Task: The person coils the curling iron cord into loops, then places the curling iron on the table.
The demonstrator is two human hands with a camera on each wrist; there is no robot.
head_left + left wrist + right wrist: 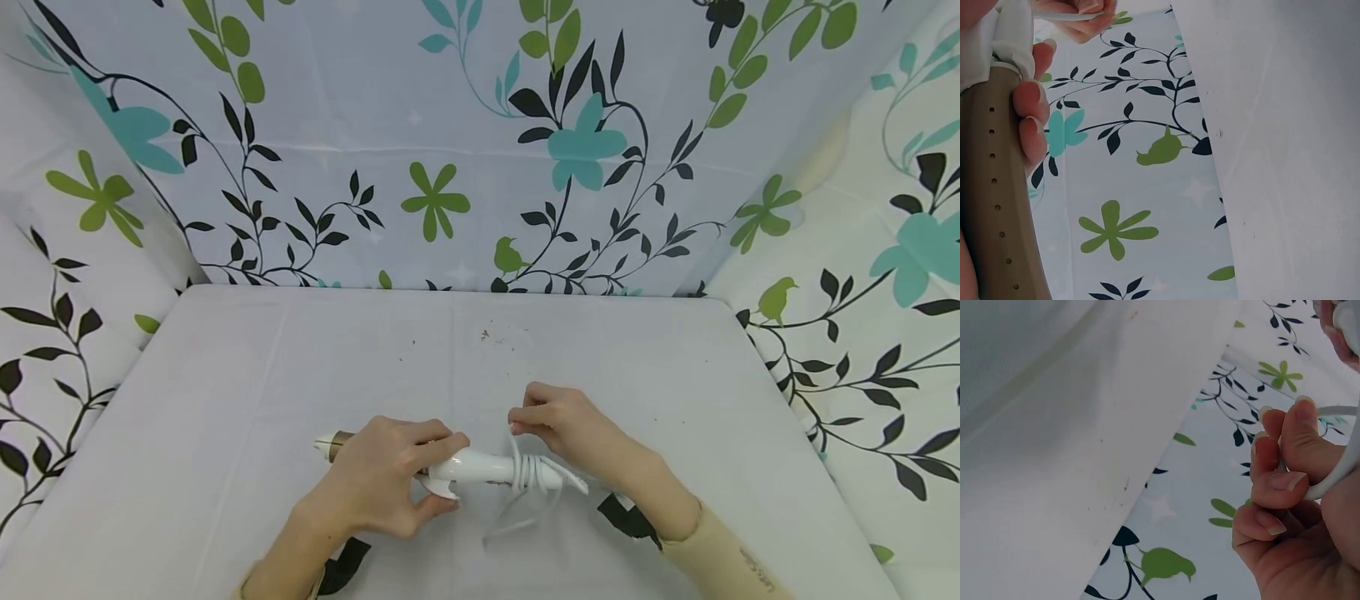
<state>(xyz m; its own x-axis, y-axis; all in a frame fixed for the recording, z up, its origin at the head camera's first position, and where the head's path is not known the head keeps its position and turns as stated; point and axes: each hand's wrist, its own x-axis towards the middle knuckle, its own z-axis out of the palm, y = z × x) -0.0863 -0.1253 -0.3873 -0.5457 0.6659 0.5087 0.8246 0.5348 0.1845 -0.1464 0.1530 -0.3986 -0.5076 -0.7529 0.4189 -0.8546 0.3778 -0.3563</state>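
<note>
A white curling iron point(480, 467) with a brown barrel lies sideways near the front of the table. My left hand point(384, 475) grips it around the middle, fingers over the top and thumb by the white clamp lever point(438, 486). In the left wrist view the barrel point(999, 187) shows a row of small holes. Loops of the white power cord point(527, 472) are wound around the handle's right end. My right hand point(573, 427), raised just above that end, pinches a stretch of the cord between thumb and fingers. The right wrist view shows the cord curving past the palm.
A white cloth covers the table point(300, 358). Behind it and at both sides hang curtains point(337, 100) printed with leaves, flowers and birds. Small dark specks point(485, 335) dot the cloth toward the back. Black straps point(628, 518) show at both wrists.
</note>
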